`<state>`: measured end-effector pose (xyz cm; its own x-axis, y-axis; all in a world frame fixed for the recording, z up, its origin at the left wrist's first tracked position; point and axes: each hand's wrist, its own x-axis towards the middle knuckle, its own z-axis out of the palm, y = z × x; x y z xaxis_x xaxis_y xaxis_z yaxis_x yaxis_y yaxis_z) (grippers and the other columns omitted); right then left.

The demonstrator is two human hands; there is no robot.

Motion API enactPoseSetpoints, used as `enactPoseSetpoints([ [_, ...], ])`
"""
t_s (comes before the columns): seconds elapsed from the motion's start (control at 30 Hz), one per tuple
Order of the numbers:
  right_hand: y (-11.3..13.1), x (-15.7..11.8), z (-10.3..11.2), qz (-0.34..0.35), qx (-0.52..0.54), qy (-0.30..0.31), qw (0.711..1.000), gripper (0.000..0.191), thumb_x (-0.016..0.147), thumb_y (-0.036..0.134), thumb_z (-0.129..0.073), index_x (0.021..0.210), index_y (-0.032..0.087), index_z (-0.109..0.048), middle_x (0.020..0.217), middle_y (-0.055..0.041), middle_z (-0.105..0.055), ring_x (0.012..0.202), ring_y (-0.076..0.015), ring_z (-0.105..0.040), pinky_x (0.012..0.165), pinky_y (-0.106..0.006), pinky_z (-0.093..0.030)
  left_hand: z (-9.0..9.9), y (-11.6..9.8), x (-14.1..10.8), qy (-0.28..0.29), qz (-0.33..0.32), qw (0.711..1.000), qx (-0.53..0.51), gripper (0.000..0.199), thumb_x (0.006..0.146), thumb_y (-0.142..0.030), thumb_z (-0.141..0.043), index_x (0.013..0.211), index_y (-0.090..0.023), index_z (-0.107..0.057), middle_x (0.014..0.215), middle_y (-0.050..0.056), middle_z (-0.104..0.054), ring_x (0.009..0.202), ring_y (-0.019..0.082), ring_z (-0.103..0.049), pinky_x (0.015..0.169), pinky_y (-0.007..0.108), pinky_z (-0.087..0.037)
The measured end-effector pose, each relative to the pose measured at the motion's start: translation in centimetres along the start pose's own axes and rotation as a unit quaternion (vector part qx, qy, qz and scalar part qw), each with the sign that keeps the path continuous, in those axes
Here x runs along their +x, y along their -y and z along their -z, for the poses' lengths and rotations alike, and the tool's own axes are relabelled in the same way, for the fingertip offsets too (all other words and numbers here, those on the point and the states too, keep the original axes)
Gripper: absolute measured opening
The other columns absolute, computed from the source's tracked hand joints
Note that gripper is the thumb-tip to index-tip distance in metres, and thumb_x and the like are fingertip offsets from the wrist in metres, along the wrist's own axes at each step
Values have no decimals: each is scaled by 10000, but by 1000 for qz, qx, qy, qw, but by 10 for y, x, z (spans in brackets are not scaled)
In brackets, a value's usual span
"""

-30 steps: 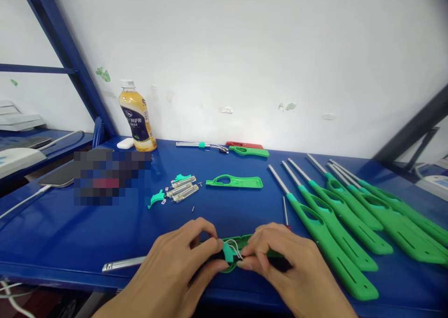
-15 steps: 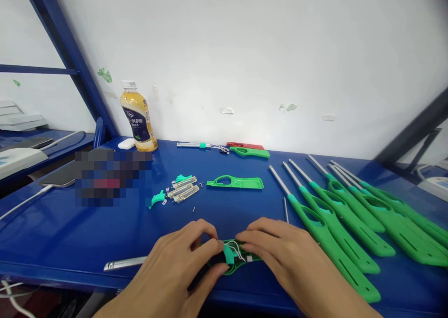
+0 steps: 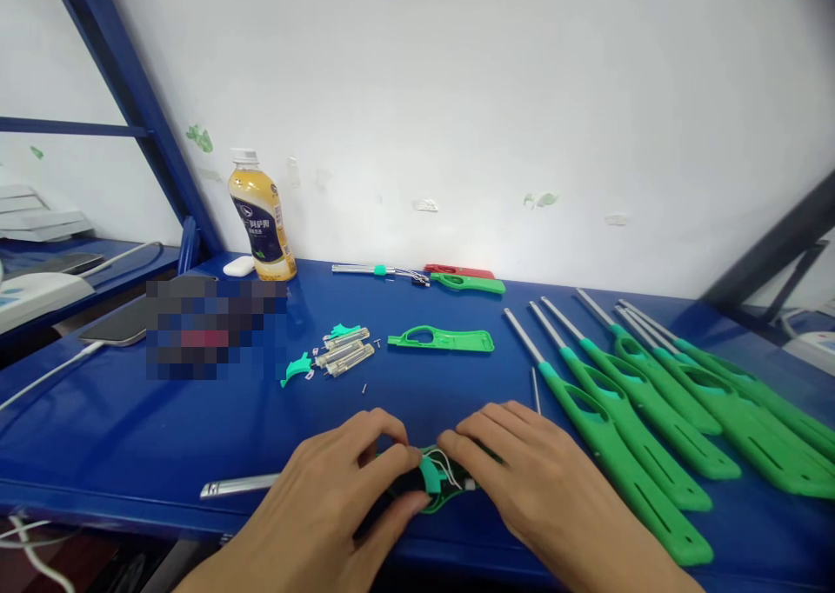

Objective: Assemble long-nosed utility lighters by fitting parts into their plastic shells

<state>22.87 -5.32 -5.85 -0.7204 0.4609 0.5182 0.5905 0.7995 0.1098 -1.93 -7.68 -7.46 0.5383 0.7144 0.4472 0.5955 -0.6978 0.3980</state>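
Observation:
A green half casing of a gas lighter lies near the table's front edge, partly covered by both hands. My left hand pinches the teal trigger in it between thumb and forefinger. Over the casing's right part, my right hand presses with its fingers bent and close together; their undersides are hidden. White wires loop between the two hands. To the left, a metal lighter tube sticks out from behind my left hand.
Several finished-looking green lighters lie at the right, beside a thin metal rod. Clear fuel tanks, a teal trigger and an empty green casing half lie beyond my hands. A drink bottle stands back left.
The whole view has shifted slightly. My right hand has moved a little leftward over the casing; my left hand keeps its pinch at the trigger.

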Motion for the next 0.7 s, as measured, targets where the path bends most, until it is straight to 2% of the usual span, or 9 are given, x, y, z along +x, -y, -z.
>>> enactPoseSetpoints([
  [0.17, 1, -2, -5, -26, 18, 0, 1000, 332, 1016, -47, -459, 1093, 195, -674, 890, -18, -732, 756, -208, -661, 745, -359, -444, 0, 0, 0, -1, -3, 1000, 3, 151, 1117, -214, -569, 1234, -291, -628, 1164, 31, -680, 943, 205, -733, 801, 331, -613],
  [0.23, 1, -5, -5, -36, 22, -4, 999, 334, 1062, -12, -430, 1163, 189, -676, 927, -24, -751, 788, -218, -687, 786, -372, -468, 0, 1, -1, 0, -4, 1000, 6, 172, 1123, -220, -561, 1261, -298, -627, 1171, 31, -682, 952, 209, -736, 801, 336, -617],
  [0.3, 1, -9, -3, -59, 38, -16, 997, 306, 1142, 95, -417, 1298, 203, -657, 1002, -21, -781, 848, -221, -722, 851, -380, -492, 0, 1, -1, -1, -4, 1000, 9, 186, 1126, -227, -557, 1280, -302, -631, 1169, 30, -683, 948, 206, -738, 807, 335, -620],
  [0.37, 1, -13, 2, -97, 86, -19, 991, 249, 1189, 257, -451, 1348, 270, -641, 1083, 12, -801, 910, -201, -749, 895, -360, -509, 0, 1, -1, -3, -4, 1000, 8, 193, 1131, -236, -556, 1290, -308, -639, 1160, 28, -683, 948, 203, -738, 814, 330, -621],
  [0.43, 2, -19, 7, -130, 152, -6, 980, 191, 1171, 427, -526, 1263, 335, -665, 1100, 62, -805, 930, -170, -763, 891, -316, -526, 0, 1, 0, -4, -6, 1000, 4, 208, 1134, -230, -551, 1299, -313, -645, 1152, 27, -680, 952, 199, -736, 818, 322, -619],
  [0.5, 2, -24, 9, -141, 191, 15, 971, 206, 1148, 507, -549, 1154, 349, -682, 1073, 82, -801, 923, -156, -768, 893, -294, -535, -1, 1, 1, -8, -11, 1000, -2, 211, 1131, -216, -553, 1295, -308, -649, 1142, 28, -677, 943, 194, -729, 812, 313, -617],
  [0.6, 0, -28, 6, -138, 202, 37, 969, 242, 1177, 433, -489, 1087, 326, -687, 1049, 64, -785, 894, -168, -749, 911, -317, -540, -1, 1, 1, -18, -14, 1000, -8, 184, 1124, -198, -563, 1256, -290, -654, 1132, 33, -672, 919, 187, -719, 801, 302, -610],
  [0.7, -2, -27, 2, -130, 211, 53, 967, 256, 1180, 350, -482, 1047, 300, -694, 1023, 31, -767, 873, -190, -713, 845, -327, -549, -2, 1, 0, -17, -14, 1000, -13, 177, 1124, -190, -564, 1246, -282, -653, 1129, 36, -665, 911, 184, -715, 794, 303, -601],
])
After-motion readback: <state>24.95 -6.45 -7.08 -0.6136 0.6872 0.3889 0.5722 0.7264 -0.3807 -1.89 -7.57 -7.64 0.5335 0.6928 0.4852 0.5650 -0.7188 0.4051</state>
